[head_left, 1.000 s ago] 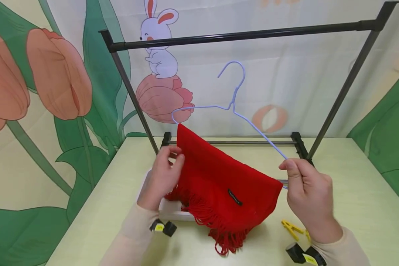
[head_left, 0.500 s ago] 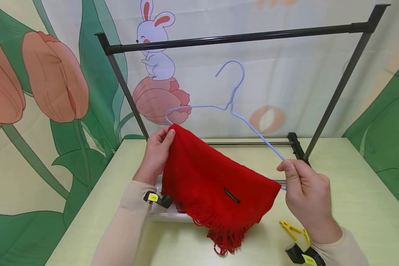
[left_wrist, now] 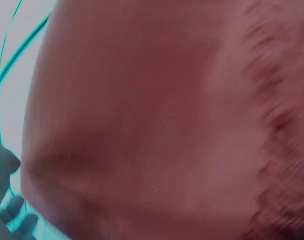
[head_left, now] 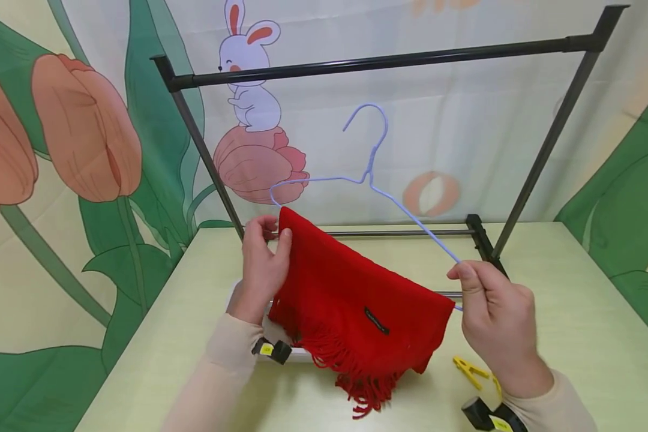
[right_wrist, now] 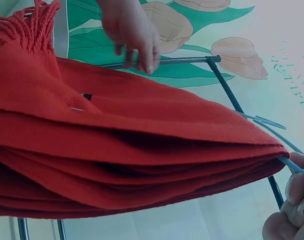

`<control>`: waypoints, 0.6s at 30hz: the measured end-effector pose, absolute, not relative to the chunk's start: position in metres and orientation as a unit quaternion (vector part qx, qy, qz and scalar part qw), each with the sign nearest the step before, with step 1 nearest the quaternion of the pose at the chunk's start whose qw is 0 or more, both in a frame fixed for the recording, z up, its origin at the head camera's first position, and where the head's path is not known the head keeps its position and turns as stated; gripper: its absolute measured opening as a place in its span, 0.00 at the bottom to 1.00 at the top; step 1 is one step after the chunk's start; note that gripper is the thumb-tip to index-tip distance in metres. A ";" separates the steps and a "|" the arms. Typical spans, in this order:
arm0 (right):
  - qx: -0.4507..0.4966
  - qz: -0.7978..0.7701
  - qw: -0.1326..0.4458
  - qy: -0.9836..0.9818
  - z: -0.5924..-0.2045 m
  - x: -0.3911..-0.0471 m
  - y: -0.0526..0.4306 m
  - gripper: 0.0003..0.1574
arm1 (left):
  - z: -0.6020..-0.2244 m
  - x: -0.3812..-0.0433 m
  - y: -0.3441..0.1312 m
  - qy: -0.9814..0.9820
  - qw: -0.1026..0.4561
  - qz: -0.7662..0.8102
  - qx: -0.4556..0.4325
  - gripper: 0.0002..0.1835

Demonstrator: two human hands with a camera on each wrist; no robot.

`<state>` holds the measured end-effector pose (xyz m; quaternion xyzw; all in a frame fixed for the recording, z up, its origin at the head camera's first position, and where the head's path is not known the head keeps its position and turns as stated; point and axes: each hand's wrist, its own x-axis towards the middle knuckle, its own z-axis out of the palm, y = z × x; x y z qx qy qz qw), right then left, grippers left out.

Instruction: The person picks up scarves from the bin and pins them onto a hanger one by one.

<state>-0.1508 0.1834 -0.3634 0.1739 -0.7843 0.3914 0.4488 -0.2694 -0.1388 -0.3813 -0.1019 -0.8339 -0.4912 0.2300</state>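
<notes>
A red fringed scarf (head_left: 351,282) with a small dark label hangs folded over the lower bar of a light-purple wire hanger (head_left: 410,216). My right hand (head_left: 499,327) grips the hanger at its right corner, thumb on top, just beyond the cloth. The hanger tilts down to the right, its hook pointing up. Beside the scarf's upper left edge is my left hand (head_left: 264,258), thumb and fingers spread apart and loosely bent. In the right wrist view the scarf's layers (right_wrist: 142,150) show edge-on, narrowing to the corner by the right fingers.
A black clothes rack (head_left: 389,62) stands behind the hanger on the pale table (head_left: 588,336). Behind the scarf's lower left, a white tray (head_left: 297,355) is mostly hidden. A yellow clip (head_left: 471,373) lies by my right wrist. A patterned curtain (head_left: 324,138) hangs at the back.
My left hand takes the scarf's upper left corner half a second ago, then lets go and moves slightly down. The hanger's hook shifts a little left. The right hand keeps its grip.
</notes>
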 end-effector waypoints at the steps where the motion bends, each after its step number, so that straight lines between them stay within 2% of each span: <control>1: 0.174 0.392 0.451 -0.783 -0.363 -0.151 0.183 0.07 | -0.383 -0.263 -0.131 -0.837 0.271 -0.453 -0.141 0.19; 3: 0.173 0.394 0.454 -0.780 -0.364 -0.151 0.183 0.07 | -0.384 -0.250 -0.114 -0.831 0.338 -0.372 -0.237 0.16; 6: 0.173 0.395 0.454 -0.780 -0.364 -0.151 0.183 0.08 | -0.380 -0.232 -0.087 -0.814 0.368 -0.255 -0.371 0.15; 11: 0.171 0.389 0.446 -0.788 -0.366 -0.151 0.183 0.06 | -0.365 -0.209 -0.040 -0.799 0.329 -0.104 -0.493 0.15; 18: 0.174 0.385 0.437 -0.794 -0.368 -0.152 0.181 0.06 | -0.358 -0.206 -0.011 -0.804 0.271 -0.070 -0.524 0.07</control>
